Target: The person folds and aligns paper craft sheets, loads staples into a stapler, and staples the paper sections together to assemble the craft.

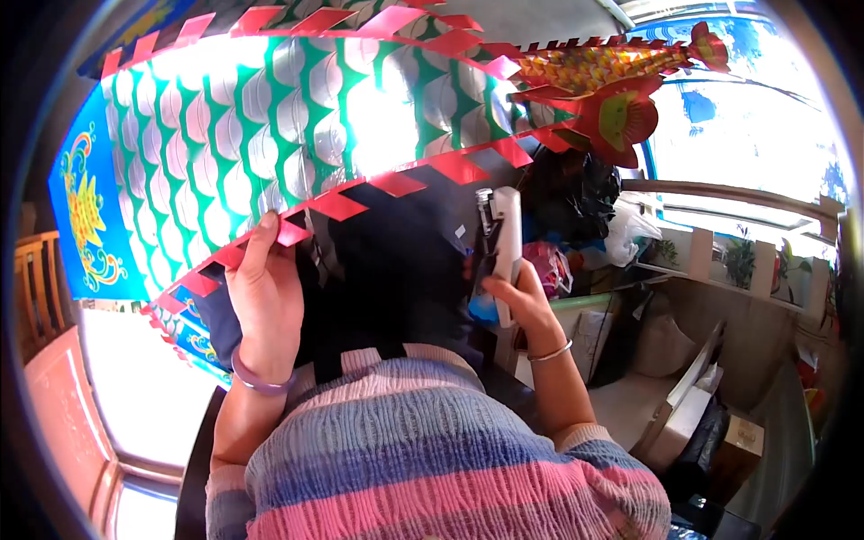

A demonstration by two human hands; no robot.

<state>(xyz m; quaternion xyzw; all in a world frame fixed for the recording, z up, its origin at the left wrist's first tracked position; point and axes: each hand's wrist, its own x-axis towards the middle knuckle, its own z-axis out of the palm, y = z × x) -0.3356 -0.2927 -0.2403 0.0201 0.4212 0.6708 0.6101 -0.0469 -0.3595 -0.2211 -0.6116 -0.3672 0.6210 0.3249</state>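
A large fish-shaped paper decoration (297, 117), with shiny silver scales on green and a red cut fringe, stretches across the upper part of the view. My left hand (265, 292) pinches its lower edge at the fringe, thumb on the near side and the other fingers mostly hidden behind. In my right hand (531, 301) is a stapler (507, 238), white and dark with a metal end, held upright below the fringe and apart from it. The decoration's blue end panel (90, 202) bears a yellow and orange pattern.
Another fish decoration (603, 67), gold and red, lies behind at the upper right. Black plastic bags (576, 193) and a white bag (630, 229) sit beyond my right hand. Potted plants (738, 256) line a ledge at right. A wooden chair (40, 279) stands at left.
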